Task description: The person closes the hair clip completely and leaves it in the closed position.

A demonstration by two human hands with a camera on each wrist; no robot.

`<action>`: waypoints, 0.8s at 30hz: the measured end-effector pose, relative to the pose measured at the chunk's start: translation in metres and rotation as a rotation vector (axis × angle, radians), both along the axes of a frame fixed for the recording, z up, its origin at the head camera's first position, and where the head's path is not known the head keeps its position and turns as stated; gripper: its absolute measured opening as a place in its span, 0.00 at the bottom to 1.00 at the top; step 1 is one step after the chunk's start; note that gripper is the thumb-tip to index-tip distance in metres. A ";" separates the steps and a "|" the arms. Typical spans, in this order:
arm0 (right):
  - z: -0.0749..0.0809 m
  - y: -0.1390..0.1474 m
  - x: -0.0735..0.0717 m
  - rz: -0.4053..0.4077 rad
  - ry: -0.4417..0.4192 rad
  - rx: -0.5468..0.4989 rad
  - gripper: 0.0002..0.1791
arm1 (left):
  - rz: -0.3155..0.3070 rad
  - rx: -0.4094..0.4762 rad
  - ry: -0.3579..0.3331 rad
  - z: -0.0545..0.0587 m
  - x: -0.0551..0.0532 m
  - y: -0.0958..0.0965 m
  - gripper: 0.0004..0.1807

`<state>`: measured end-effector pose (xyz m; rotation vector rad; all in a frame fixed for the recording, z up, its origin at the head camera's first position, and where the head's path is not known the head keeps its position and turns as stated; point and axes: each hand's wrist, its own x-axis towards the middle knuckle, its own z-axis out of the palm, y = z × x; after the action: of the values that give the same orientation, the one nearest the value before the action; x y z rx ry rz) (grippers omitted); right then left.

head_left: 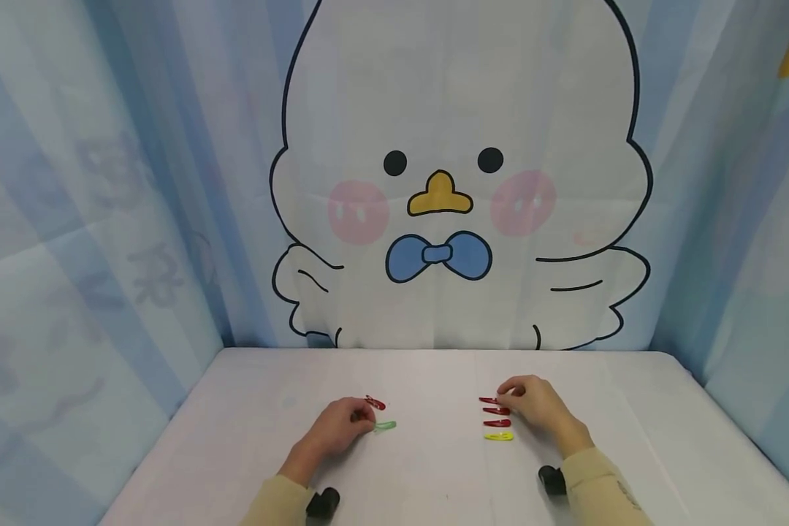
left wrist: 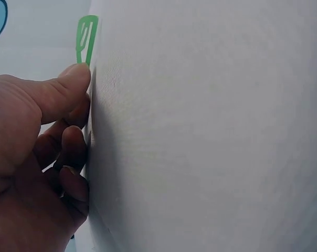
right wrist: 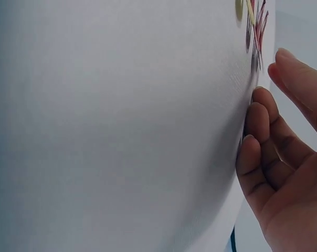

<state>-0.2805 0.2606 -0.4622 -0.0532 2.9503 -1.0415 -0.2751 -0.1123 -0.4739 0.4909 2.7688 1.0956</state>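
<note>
My left hand (head_left: 343, 425) pinches one end of a green snap hair clip (left wrist: 87, 39) between thumb and fingers, low over the white table. Just beyond that hand, a red hair clip (head_left: 375, 402) lies at a slant. On the right, three red hair clips, the middle one (head_left: 496, 411) among them, lie in a column above a yellow hair clip (head_left: 498, 436). My right hand (head_left: 534, 400) is at the right end of the farthest red clip (head_left: 487, 400). In the right wrist view its loosely bent fingers (right wrist: 258, 123) rest by the tabletop, with nothing visible between thumb and forefinger.
The white table (head_left: 434, 475) has a straight back edge. Behind it hangs a curtain (head_left: 447, 95) printed with a cartoon bird, and more curtain flanks both sides. Each sleeve has a black wrist device, such as the one at the left wrist (head_left: 324, 504).
</note>
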 end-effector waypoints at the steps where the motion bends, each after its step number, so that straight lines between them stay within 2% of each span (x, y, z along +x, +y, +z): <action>1: 0.001 0.001 0.000 -0.002 0.003 0.001 0.08 | 0.004 0.000 0.003 0.001 0.000 0.000 0.04; 5: 0.007 0.001 0.002 0.003 0.023 0.003 0.09 | 0.005 0.010 0.029 0.005 0.001 -0.003 0.04; 13: 0.016 0.003 0.017 -0.036 0.062 0.008 0.10 | 0.030 0.107 0.013 0.005 0.003 -0.011 0.02; 17: 0.021 0.003 0.024 -0.039 0.080 0.005 0.12 | 0.043 0.175 0.012 0.007 0.005 -0.012 0.02; 24: 0.030 -0.005 0.035 -0.028 0.099 -0.012 0.14 | 0.043 0.337 -0.045 0.016 0.012 -0.011 0.04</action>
<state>-0.2450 0.2557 -0.4323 -0.0657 3.0418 -1.0914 -0.2633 -0.1235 -0.4584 0.4354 2.5752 1.5728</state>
